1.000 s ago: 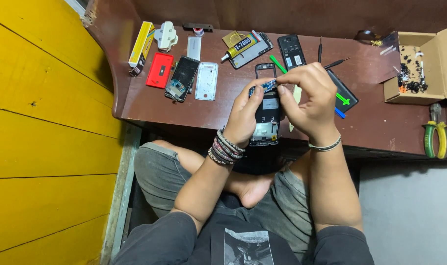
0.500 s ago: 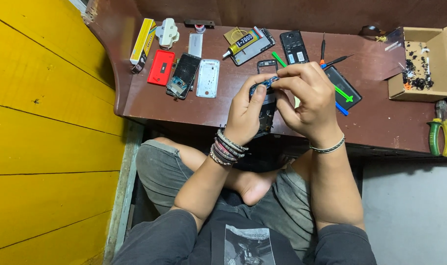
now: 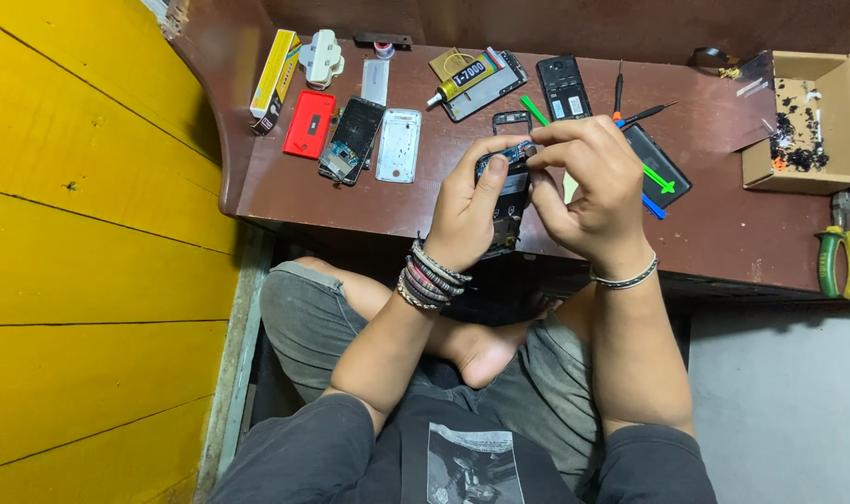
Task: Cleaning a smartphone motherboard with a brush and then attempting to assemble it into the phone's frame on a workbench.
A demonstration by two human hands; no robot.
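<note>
Holding a small opened black phone with its circuit board showing point(image 3: 502, 187) above the front edge of the dark brown wooden table point(image 3: 724, 233), I sit cross-legged with both forearms raised from my knees. My left hand point(image 3: 467, 205) is curled around the left side of the phone, the palm under it, the fingers closed on its edge and the thumb lying along the front. The wrist is bent a little back and carries many bead bracelets. My right hand point(image 3: 588, 191) comes from the other side, with the wrist turned inward. Its thumb and forefinger are pinched together on a small part at the top of the phone, and the other fingers are folded loosely. I cannot tell what this small part is.

Just behind my hands lie a green plastic prying tool point(image 3: 534, 110) and a black phone back cover point(image 3: 563, 87). More to the left are a white phone frame point(image 3: 399, 145), a phone with a cracked dark screen point(image 3: 352, 140) and a red phone cover point(image 3: 309, 124). At the far right stands an open cardboard box point(image 3: 840, 121), and pliers with green and yellow handles point(image 3: 839, 254) lie near the table edge.
</note>
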